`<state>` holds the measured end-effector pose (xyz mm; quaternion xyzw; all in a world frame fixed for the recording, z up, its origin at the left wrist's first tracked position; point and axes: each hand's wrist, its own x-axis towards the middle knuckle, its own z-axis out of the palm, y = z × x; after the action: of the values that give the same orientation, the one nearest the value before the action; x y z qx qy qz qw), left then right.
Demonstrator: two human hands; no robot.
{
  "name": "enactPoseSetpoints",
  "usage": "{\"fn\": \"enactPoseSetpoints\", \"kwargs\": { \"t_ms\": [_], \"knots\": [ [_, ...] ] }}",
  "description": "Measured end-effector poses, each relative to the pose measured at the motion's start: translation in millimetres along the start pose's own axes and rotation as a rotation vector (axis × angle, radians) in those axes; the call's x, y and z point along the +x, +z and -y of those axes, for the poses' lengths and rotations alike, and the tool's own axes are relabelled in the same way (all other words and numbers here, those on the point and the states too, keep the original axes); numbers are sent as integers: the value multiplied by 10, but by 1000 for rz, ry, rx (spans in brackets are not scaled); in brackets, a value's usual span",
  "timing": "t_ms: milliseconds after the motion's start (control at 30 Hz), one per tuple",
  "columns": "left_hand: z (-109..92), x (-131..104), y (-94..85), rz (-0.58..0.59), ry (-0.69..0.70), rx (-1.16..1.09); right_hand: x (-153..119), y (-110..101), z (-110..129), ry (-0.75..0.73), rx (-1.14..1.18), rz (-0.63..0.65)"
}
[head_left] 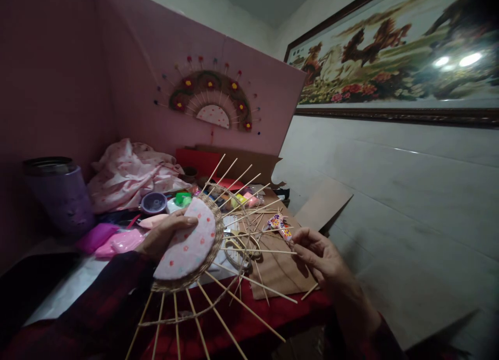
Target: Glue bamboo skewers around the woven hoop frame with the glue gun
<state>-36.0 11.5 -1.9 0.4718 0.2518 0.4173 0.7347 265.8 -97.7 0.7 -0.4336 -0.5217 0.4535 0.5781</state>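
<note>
Above the table (290, 309), in the head view, the left hand (168, 229) grasps the fan (219, 226) by its cloth half-circle (191, 251), thumb on top, likely leaving the sticks (268, 251) accessible. The right hand (324, 255) is at the stick tips; whether it pinches one cannot be told. Marks on the wall picture (385, 63) are illegible.

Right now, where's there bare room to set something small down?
The near part of the cardboard sheet, between the scissors and your right hand, though the fan frame has sticks overhanging it. It's crowded farther back, with loose sticks and colourful packets.
</note>
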Motion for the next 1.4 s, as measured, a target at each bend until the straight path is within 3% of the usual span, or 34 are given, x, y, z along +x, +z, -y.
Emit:
{"fn": "enactPoseSetpoints", "kwargs": {
  "t_ms": [167,333,533,800,933,1100,1400],
  "knots": [
    [7,-2,15,-22,-14,32,37,46,128,-4,46,-134],
    [3,-11,37,-12,-35,44,128,88,84,9,139,-193],
    [1,0,35,-25,-50,102,158,23,-81,185,179,-92],
    [12,-2,24,-17,-60,86,154,15,-135,258,208,-125],
    [-7,-15,34,-34,-20,38,116,19,-183,318,120,5],
    [-3,-6,27,-58,0,6,35,28,-170,295,-56,192],
    [11,17,0,-48,3,10,-66,67,-47,162,-239,91]
  ]
}}
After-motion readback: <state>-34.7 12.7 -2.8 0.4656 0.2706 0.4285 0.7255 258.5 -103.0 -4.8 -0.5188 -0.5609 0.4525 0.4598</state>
